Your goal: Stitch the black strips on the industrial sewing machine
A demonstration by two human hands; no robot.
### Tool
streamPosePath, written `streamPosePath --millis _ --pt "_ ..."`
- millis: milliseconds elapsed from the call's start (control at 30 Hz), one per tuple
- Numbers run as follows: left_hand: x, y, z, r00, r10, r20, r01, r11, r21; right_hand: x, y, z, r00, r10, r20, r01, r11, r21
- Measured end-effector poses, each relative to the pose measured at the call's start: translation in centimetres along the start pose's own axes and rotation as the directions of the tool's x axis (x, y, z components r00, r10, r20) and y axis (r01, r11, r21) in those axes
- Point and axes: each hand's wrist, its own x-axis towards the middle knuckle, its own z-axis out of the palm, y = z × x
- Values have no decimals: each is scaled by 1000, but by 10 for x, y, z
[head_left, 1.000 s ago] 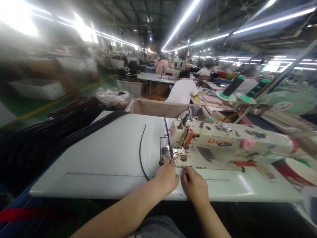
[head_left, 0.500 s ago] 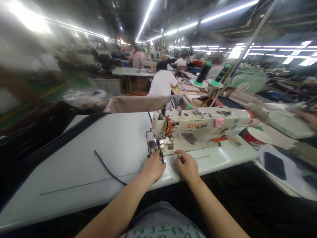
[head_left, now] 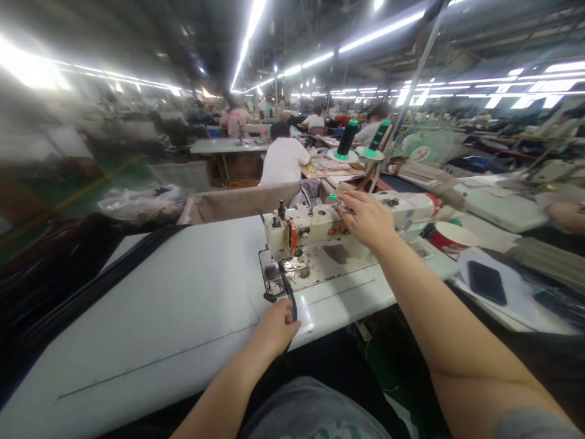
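A narrow black strip (head_left: 289, 286) runs from under the needle area of the white sewing machine (head_left: 315, 222) toward the table's front edge. My left hand (head_left: 275, 326) is closed round the strip near that edge. Over the top of the machine arm reaches my right hand (head_left: 369, 221), its fingers bent and close together beside a small green bobbin (head_left: 333, 198). Whatever lies between those fingertips is too small to make out. The metal needle plate (head_left: 297, 265) shows worn patches beneath the machine head.
A bundle of long black strips (head_left: 132, 259) lies along the table's left side. Two cones of black thread (head_left: 347, 139) stand behind the machine. At right are a dark phone (head_left: 487, 283) on white sheets and a red-and-white tub (head_left: 452, 239). A co-worker in white (head_left: 284, 160) sits ahead.
My right hand has risen from the tabletop onto the machine's top. My left hand has drawn nearer the front edge with the strip. The strip's loose end left the table's left part.
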Motion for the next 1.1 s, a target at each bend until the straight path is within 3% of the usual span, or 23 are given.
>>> streamPosePath --millis 167,267,333,433,500,600,667,733,800,933,1100 --pt "-2 -1 2 998 40 -44 -39 999 20 22 9 1 974 -19 227 37 997 -75" --pt "-4 -2 1 996 47 -76 -44 998 39 23 9 -5 968 63 243 -28 989 -147" --pt "-4 -3 1 994 52 -97 -48 998 47 17 5 -11 979 65 193 -37 989 -145" --pt "-2 -5 0 993 66 -100 -60 996 58 -7 -12 -17 999 39 37 -36 997 -73" --pt "0 -7 0 991 93 -101 -85 993 78 -32 -32 -16 999 48 1 -48 999 -3" --pt "1 -10 -1 979 166 -115 -159 985 64 -77 -66 -5 974 77 211 -110 982 152" --pt "0 -13 -3 973 199 -118 -198 980 23 -107 -85 8 907 87 412 -210 942 262" --pt "-1 -16 -5 973 201 -113 -203 979 -6 -133 -98 23 835 101 542 -334 875 351" --pt "-4 -17 -8 975 193 -111 -197 980 -23 -152 -105 35 794 120 595 -434 798 418" --pt "-14 -19 -11 990 112 -81 -123 980 -156 -171 -109 44 773 168 612 -530 700 478" --pt "-21 -21 -6 998 -40 -39 16 872 -490 -176 -109 36 772 57 633 -436 772 462"
